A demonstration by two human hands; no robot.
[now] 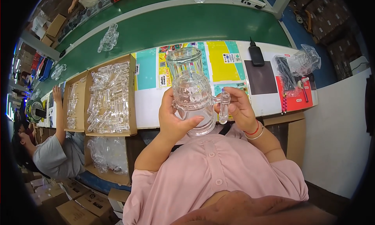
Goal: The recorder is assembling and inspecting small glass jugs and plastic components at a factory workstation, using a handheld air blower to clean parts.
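Above the table's front edge, my left hand is wrapped round the lower side of a large clear plastic jug-like body. Its wide round rim tilts away from me, and a bulging ribbed middle sits below it. A small clear tube-shaped handle piece stands at the body's right side, meeting a short stub there. My right hand pinches this handle piece between thumb and fingers. Whether the piece is fixed to the stub, I cannot tell.
Left of me, a cardboard box holds many clear tube pieces. A black dropper bottle lies at the right, near a bagged clear part and tape roll. Another clear part rests on the green belt. A co-worker sits left.
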